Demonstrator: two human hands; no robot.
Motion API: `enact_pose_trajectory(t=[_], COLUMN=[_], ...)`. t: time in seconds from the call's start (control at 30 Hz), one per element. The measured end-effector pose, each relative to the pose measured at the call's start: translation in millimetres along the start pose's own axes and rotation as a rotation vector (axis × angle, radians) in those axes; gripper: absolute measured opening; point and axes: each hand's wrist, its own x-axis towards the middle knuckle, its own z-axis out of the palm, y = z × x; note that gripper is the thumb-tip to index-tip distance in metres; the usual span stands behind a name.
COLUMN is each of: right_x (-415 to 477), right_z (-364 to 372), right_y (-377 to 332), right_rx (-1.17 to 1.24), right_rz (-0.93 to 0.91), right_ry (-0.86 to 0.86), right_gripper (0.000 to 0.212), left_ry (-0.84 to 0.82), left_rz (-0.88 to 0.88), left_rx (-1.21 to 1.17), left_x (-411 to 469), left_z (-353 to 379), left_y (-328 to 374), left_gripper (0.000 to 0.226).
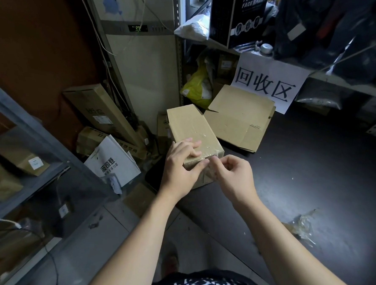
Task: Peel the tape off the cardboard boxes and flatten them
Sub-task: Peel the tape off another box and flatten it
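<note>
W/ the box (190,124) just beside the flattened cardboard (238,115), left hand (181,164) grip clamped on its near end, right hand (233,172) grip pinching clear tape (207,145) at that edge, best pull low & steady along seam so strip lifts whole.

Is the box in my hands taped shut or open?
Shut: the box top lies flat under clear tape; left hand grips it, right hand pinches the tape at the near edge.
</note>
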Motion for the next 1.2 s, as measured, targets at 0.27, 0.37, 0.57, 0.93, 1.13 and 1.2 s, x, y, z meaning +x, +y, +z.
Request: enact_pose_trajectory(t=[0.27,0.37,0.57,0.93,1.13,1.2], right_x=[-1.5,-4.8,-7.6,4.2,7.7,6.9], right_z=[-9.7,-11.2,-10.3,-55.2,-48.1,-49.8], right_y=[5.2,9.6,14.1,12.8,15.5,18.1], right_rx=[-0.125,-0.111,-0.072,0.082,0.078,0.09], right_rz=[-0.079,-0.074,-0.093,0.037,0.053,0.048], right_ry=[0.01,0.025,0.078,0.342,0.314,0.234], right_gripper=[0.036,0.036,0.036,0.033,0.009,0.026], left_ry=[-0.073,-0.089,-0.095,-0.115,-0.109,-0.113], left_rz=[0.054,0.055,0.068,-0.053,-0.084,-0.088], left_rx=[0.02,0.012,0.028,0.03,-0.017,-0.014], left_x=[7.2,7.4,8.1,15.5,16.1,15.8], left_z=[-1.1,0.7,4.2,-8.4,3.3,2.8], left_y=[-3.9,-3.8,-2.7,-11.2,-4.4,-4.1], left_gripper=[0.025,0.025,0.025,0.016,0.02,0.019])
